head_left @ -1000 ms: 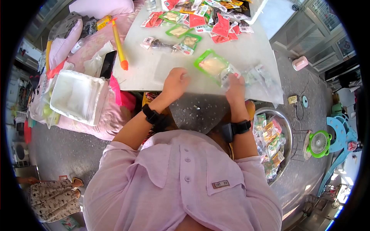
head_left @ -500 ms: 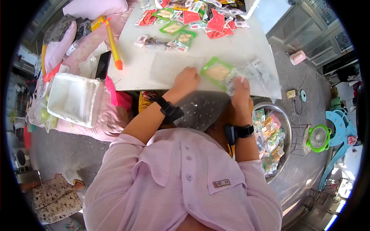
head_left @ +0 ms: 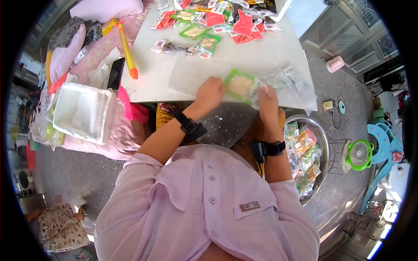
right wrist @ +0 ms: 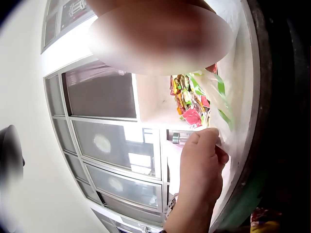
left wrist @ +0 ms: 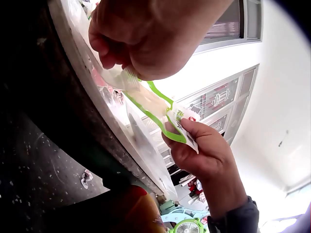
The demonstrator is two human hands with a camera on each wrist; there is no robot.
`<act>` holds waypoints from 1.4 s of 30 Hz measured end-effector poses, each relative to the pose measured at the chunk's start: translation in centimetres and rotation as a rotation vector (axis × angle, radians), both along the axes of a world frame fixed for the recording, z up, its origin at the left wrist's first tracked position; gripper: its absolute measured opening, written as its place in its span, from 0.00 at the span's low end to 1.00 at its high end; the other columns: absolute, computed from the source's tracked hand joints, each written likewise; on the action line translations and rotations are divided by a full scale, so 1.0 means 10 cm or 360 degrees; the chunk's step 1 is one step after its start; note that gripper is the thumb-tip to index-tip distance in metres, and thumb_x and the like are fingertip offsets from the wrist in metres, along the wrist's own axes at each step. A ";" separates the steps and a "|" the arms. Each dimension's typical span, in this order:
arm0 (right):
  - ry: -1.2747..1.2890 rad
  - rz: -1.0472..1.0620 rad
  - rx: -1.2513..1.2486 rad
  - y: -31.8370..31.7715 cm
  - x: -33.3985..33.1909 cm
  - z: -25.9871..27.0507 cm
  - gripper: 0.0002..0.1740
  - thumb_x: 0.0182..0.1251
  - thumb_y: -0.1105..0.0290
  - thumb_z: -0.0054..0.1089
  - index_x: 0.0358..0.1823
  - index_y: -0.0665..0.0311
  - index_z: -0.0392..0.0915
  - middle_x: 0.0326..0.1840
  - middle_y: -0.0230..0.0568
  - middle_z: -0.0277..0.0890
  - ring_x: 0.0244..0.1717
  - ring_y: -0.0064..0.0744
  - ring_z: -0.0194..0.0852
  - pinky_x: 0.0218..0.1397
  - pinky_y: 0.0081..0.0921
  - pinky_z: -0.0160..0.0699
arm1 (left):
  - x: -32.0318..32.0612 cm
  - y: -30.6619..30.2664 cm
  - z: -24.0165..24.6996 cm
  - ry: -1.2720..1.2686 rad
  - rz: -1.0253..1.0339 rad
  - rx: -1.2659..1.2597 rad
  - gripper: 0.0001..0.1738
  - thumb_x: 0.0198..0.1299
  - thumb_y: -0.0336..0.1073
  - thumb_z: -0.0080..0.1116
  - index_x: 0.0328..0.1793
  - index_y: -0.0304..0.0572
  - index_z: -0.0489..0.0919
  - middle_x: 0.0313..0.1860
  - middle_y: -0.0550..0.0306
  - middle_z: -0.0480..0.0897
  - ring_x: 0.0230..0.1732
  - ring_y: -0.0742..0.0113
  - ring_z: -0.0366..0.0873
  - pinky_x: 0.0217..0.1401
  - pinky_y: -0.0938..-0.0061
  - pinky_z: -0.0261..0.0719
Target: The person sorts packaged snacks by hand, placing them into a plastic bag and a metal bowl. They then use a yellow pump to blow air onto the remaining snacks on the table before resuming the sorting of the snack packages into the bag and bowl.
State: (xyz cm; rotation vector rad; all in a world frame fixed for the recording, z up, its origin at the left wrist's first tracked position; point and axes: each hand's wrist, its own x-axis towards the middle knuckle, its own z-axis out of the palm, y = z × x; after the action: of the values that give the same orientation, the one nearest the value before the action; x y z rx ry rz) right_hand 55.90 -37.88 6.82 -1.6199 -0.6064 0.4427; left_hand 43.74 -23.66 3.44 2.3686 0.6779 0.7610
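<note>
A flat food packet with a bright green border and pale contents spans the space between both hands at the table's near edge. My right hand pinches its white printed end between thumb and fingers, as the left wrist view shows. My left hand has curled fingers gripping the edge of a clear plastic bag, which lies flat on the table. In the left wrist view the packet's far end overlaps clear plastic right at the left fingertips. The left fingertips are hidden in the head view.
More clear bags lie at the table's right. Red, green and yellow packets are heaped at the back. A metal basin of packets stands on the right, a white foam box on the left. A yellow tube lies at the table's left edge.
The left hand has moved right, pulling the clear bag's edge along. The right hand has brought the green-bordered packet down and then left, close against the left hand.
</note>
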 end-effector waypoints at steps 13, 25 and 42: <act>0.1187 0.0476 0.0527 0.43 -0.18 -0.52 0.11 0.57 0.75 0.45 0.41 0.71 0.69 0.33 0.37 0.73 0.32 0.29 0.74 0.35 0.27 0.75 | -0.05 -0.17 0.08 0.0095 -0.0113 0.0049 0.07 0.48 0.34 0.47 0.31 0.40 0.71 0.29 0.46 0.72 0.32 0.47 0.70 0.33 0.58 0.69; 0.0209 0.0738 -0.0617 0.49 -0.04 -0.24 0.09 0.58 0.67 0.47 0.33 0.65 0.68 0.23 0.33 0.69 0.17 0.21 0.65 0.17 0.15 0.64 | -0.09 -0.15 0.20 0.0213 -0.0148 0.0080 0.06 0.48 0.34 0.47 0.29 0.40 0.70 0.28 0.45 0.71 0.31 0.47 0.70 0.32 0.59 0.69; -0.1282 0.0015 0.0029 0.61 -0.10 -0.65 0.10 0.52 0.77 0.47 0.38 0.71 0.67 0.38 0.54 0.69 0.40 0.53 0.67 0.44 0.37 0.67 | 0.19 1.24 0.28 0.0096 -0.0205 0.0293 0.10 0.45 0.33 0.50 0.35 0.39 0.72 0.34 0.45 0.73 0.40 0.49 0.70 0.41 0.62 0.69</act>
State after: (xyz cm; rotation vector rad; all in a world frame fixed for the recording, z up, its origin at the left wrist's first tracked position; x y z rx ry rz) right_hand 54.90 -31.80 0.27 -1.7545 -1.2061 -0.2412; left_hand 45.66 -11.31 6.25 2.5826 0.4918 0.7258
